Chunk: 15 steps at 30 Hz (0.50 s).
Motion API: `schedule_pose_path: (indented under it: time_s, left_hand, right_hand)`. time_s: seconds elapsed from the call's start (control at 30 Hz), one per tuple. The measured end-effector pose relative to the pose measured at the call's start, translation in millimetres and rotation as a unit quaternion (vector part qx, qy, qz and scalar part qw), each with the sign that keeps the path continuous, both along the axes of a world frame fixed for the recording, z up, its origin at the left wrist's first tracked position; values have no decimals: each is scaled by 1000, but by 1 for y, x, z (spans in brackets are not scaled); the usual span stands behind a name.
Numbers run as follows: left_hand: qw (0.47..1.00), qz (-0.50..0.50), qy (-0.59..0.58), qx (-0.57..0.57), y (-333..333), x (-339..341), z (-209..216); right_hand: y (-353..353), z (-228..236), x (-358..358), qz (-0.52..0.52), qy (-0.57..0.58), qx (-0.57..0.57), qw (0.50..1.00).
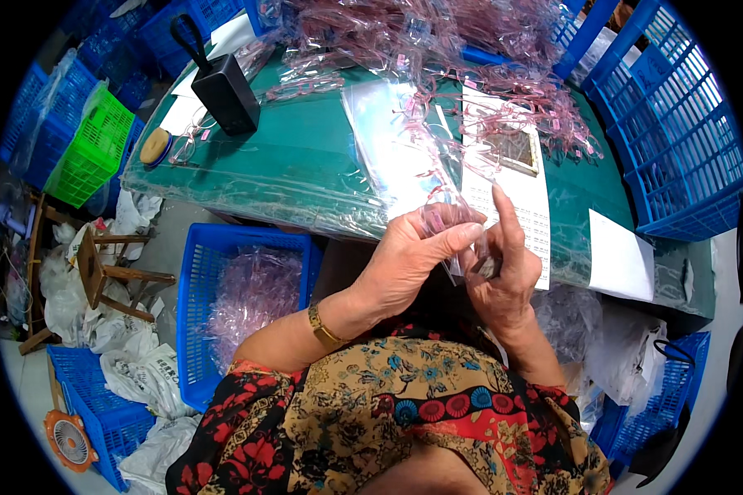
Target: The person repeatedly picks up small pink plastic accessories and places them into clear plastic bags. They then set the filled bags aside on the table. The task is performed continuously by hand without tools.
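Note:
My left hand [409, 256] and my right hand [504, 272] meet just in front of the green table [297, 157]. Between them they pinch a pair of pink transparent glasses [442, 216] in a clear plastic sleeve. The left thumb and fingers grip the sleeve's top; the right hand grips its lower end with the forefinger raised. A heap of pink glasses [470, 74] covers the table's far side. A stack of clear sleeves [388, 140] lies in the middle, beside a white printed sheet [520, 198].
A blue basket [202, 272] of bagged pink glasses stands on the floor at my left. A large blue crate [677, 140] sits at right. A black box [225, 92], a tape roll [154, 146], a green basket [91, 153] and a wooden stool [99, 272] are at left.

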<state>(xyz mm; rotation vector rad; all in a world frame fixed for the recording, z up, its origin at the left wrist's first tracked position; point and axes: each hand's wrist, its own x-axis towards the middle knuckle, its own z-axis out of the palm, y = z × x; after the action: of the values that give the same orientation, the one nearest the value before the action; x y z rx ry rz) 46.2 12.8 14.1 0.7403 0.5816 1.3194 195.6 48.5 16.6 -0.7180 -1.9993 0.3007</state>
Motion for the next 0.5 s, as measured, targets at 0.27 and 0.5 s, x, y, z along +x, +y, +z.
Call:
schedule_pose_path:
  time_s: [0.27, 0.5]
  left_hand:
    - [987, 146, -39, 53, 1, -4, 25]
    - [957, 240, -162, 15, 17, -32, 5]
  right_hand:
    - [-9, -5, 0, 144, 106, -73, 981]
    - [-37, -6, -7, 274, 168, -307, 896]
